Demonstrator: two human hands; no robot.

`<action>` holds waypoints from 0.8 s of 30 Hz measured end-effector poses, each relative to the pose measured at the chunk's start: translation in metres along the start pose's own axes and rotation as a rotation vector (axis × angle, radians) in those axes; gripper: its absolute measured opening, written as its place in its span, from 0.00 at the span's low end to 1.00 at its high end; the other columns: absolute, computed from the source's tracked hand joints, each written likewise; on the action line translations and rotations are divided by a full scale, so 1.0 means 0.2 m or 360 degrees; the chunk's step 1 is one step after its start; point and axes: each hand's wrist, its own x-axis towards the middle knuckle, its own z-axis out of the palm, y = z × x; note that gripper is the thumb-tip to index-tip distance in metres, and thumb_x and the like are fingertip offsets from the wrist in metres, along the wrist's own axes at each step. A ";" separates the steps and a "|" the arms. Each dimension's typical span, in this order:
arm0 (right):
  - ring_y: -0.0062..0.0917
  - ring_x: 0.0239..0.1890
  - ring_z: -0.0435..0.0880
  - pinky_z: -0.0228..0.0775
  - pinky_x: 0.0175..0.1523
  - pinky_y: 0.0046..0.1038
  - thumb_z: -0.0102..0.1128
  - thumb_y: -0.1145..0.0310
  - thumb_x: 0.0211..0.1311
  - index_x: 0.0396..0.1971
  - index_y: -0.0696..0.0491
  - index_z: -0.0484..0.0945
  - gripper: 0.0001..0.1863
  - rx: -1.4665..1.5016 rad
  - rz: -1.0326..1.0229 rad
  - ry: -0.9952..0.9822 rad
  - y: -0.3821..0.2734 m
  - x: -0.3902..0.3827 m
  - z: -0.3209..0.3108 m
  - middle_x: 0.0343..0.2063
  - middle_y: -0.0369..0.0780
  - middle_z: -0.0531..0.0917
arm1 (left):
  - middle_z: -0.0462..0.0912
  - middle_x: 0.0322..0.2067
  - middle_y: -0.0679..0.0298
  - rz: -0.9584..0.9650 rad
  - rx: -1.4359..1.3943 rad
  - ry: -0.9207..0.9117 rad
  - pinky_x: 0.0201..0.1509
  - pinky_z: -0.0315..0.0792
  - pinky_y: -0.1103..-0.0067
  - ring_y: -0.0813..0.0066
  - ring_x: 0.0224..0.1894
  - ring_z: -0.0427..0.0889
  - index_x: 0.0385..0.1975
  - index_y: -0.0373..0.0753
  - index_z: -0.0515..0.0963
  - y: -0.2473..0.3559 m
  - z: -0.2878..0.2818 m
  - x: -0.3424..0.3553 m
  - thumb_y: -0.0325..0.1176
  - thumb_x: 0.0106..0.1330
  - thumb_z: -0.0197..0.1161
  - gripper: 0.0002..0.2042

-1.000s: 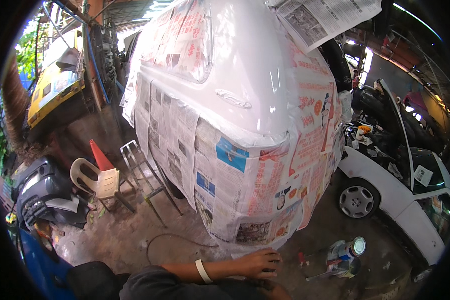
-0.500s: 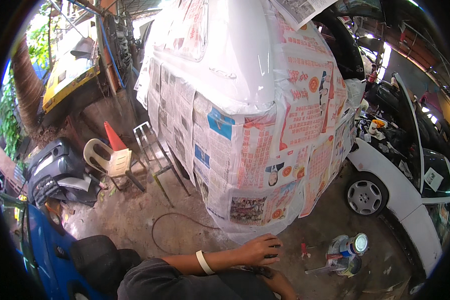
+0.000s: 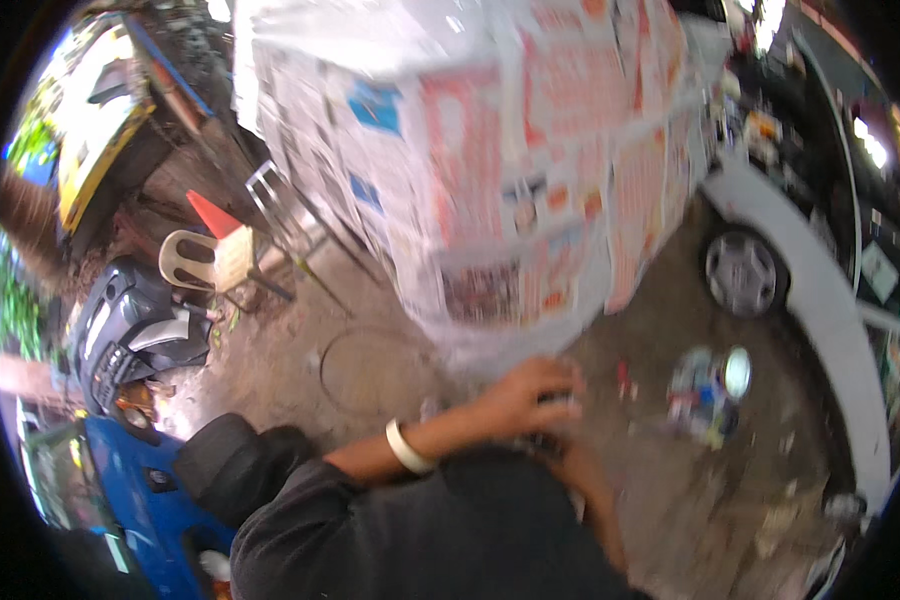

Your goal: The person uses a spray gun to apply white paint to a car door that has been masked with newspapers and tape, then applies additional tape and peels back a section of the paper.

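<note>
My left hand (image 3: 532, 394), with a white band (image 3: 407, 447) on the wrist, reaches across in front of my body. Its fingers are curled and blurred, with a dark patch between them that I cannot make out. Just below it, my right hand (image 3: 570, 460) is bent in close to my body. Its fingers are partly hidden around something dark and too smeared to name. Beyond both hands stands a vehicle wrapped in newspaper sheets (image 3: 470, 190) and clear plastic, its lower corner nearest my left hand.
Cans and a clear container (image 3: 705, 395) stand on the floor at right, beside a small red object (image 3: 623, 378). A white car (image 3: 830, 270) is further right. At left are a beige chair (image 3: 225, 260), an orange cone (image 3: 210, 213), a metal stand (image 3: 280, 205), dark bumpers (image 3: 135, 325), a hose (image 3: 325, 385) and a blue vehicle (image 3: 150, 495).
My view has tilted downward, so the wrapped vehicle and the cans sit higher in the picture and more of my body shows. My hands stay close together, now blurred.
</note>
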 end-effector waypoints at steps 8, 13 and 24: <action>0.45 0.48 0.85 0.75 0.53 0.41 0.67 0.50 0.62 0.52 0.49 0.82 0.24 -0.0093 -0.0349 0.0200 0.03 -0.05 0.02 0.46 0.48 0.85 | 0.80 0.55 0.54 -0.0430 -0.1076 0.0086 0.68 0.65 0.66 0.63 0.61 0.75 0.52 0.30 0.78 -0.02 -0.07 0.00 0.56 0.77 0.45 0.30; 0.46 0.47 0.84 0.75 0.51 0.42 0.66 0.48 0.62 0.49 0.50 0.83 0.24 -0.0089 -0.0294 0.0208 0.01 -0.09 0.01 0.46 0.48 0.85 | 0.80 0.54 0.55 -0.0562 -0.1673 0.0194 0.69 0.64 0.70 0.64 0.60 0.76 0.53 0.30 0.78 0.05 -0.03 -0.02 0.55 0.80 0.39 0.31; 0.46 0.46 0.85 0.75 0.51 0.43 0.65 0.47 0.62 0.48 0.52 0.82 0.24 -0.0111 0.0053 0.0039 0.05 -0.08 0.03 0.42 0.48 0.87 | 0.76 0.54 0.51 0.0272 0.0463 -0.0211 0.64 0.69 0.59 0.47 0.61 0.74 0.48 0.39 0.80 0.09 0.04 -0.07 0.51 0.60 0.70 0.24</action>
